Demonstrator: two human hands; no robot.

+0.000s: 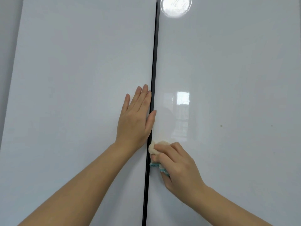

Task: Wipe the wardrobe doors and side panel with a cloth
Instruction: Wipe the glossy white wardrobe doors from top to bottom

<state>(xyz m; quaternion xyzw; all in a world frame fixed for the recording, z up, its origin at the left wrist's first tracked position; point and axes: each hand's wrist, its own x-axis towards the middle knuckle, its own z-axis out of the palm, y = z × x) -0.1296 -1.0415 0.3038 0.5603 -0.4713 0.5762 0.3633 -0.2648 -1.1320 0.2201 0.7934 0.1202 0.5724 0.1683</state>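
At the door seam (154, 62), the right hand (177, 162) clamps the cloth (154, 148), the left hand (135, 121) presses flat, fingers together; 2 specks (221, 125) on the right door (236, 62) suggest unfinished wiping.

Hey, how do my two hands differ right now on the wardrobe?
The left hand lies flat, fingers straight, on the left door; the right hand is curled round a cloth. The left hand sits higher; the right hand is lower, on the right door. Both are beside the dark gap between doors.
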